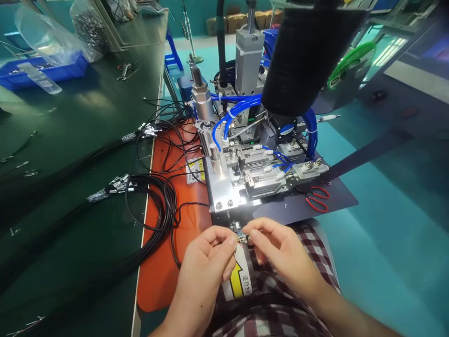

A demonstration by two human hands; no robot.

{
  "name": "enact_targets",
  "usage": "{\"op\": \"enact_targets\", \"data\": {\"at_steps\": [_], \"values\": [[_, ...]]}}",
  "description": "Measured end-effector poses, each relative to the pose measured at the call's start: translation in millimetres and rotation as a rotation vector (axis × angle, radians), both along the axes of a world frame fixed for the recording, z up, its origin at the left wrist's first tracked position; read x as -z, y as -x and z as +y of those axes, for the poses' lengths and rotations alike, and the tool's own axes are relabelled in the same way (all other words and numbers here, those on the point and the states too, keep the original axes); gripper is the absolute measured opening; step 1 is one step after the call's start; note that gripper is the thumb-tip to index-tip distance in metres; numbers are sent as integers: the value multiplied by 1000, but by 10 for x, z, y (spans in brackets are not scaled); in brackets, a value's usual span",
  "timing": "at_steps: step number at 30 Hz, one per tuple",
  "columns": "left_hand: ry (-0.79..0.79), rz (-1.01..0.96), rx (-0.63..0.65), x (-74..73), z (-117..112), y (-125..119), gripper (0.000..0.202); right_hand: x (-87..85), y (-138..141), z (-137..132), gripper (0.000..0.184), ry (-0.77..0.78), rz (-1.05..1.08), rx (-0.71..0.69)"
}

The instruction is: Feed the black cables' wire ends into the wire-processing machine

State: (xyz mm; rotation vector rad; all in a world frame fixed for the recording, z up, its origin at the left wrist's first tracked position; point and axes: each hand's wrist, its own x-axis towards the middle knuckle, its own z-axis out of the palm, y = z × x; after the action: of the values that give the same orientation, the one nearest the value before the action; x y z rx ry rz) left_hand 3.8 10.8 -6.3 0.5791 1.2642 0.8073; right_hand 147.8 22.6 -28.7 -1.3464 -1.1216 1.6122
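My left hand (210,257) is closed, thumb and forefinger pinched together at the end of some thin coloured wires. Just to its right, my right hand (280,248) also pinches, its thumb and forefinger at the other side of a small metal connector (242,238). The fingertips partly hide this little piece, so its exact shape cannot be made out. Both hands are in front of the metal machine (224,187), over a label with a yellow arrow (236,282).
Coiled black cable (168,206) lies on the orange mat (154,290) at left. Cable bundles with silvery ends (119,183) rest on the dark green table (87,252). Red-handled scissors (318,199) lie right of the machine. A thick black tube (308,61) hangs above. A blue tray (73,70) is far left.
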Motion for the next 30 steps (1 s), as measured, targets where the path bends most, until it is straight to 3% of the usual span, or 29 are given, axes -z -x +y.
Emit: {"op": "enact_targets", "data": {"at_steps": [5,12,16,19,22,25,30], "values": [[6,-19,15,48,33,4,23,-9,55,16,15,-44,-99,-22],[42,6,48,24,84,23,27,39,41,2,17,-290,-254,-76],[8,62,89,31,110,61,25,81,8,24,18,-275,-259,-85],[-196,227,129,51,120,89,16,111,-20,64,18,-209,-228,-75],[-581,573,256,98,117,142,8,134,-19,120,19,-151,-171,-43],[-968,847,381,177,118,224,18,176,7,165,20,-111,-117,-30],[-1281,1087,600,302,153,354,29,273,22,173,19,-50,-91,-35]]}}
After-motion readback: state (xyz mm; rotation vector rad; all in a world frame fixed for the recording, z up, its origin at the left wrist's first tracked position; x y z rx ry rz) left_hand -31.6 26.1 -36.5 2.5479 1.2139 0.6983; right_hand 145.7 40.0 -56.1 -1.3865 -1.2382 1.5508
